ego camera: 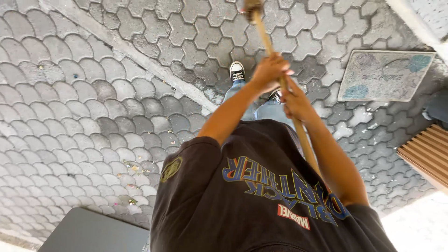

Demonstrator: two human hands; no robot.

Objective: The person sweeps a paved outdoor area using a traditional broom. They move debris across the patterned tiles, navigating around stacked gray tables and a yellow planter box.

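Note:
A long wooden stick runs from my chest down toward the paving, with a dark broom-like head at its far end, cut off by the frame's top edge. My left hand is wrapped around the stick higher up. My right hand grips it just below, closer to my body. Both arms reach forward over my dark printed T-shirt. My jeans and a black-and-white sneaker show beneath the hands.
Grey interlocking paving covers the ground, with small bits of litter at lower left. A pale doormat lies at right, a slatted wooden piece below it, and a dark grey panel at bottom left.

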